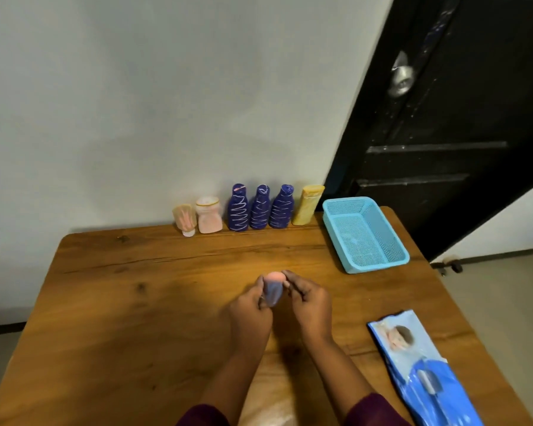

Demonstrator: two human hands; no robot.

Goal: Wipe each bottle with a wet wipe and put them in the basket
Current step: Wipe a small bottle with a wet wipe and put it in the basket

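A small pink bottle (pixel 274 276) is held over the middle of the wooden table (pixel 136 302), wrapped in a pale wet wipe (pixel 273 293). My left hand (pixel 250 312) grips the wipe around the bottle's body, and my right hand (pixel 308 302) pinches the bottle from the right. Along the wall stand a small beige bottle (pixel 185 221), a pink bottle (pixel 209 215), three dark blue bottles (pixel 238 208) (pixel 260 208) (pixel 282 207) and a yellow bottle (pixel 306 206). The light blue basket (pixel 391 256) sits at the back right with nothing in it.
A blue wet-wipe pack (pixel 425 367) lies at the front right of the table. A dark door (pixel 459 118) with a metal knob stands behind the basket. A grey wall backs the row of bottles.
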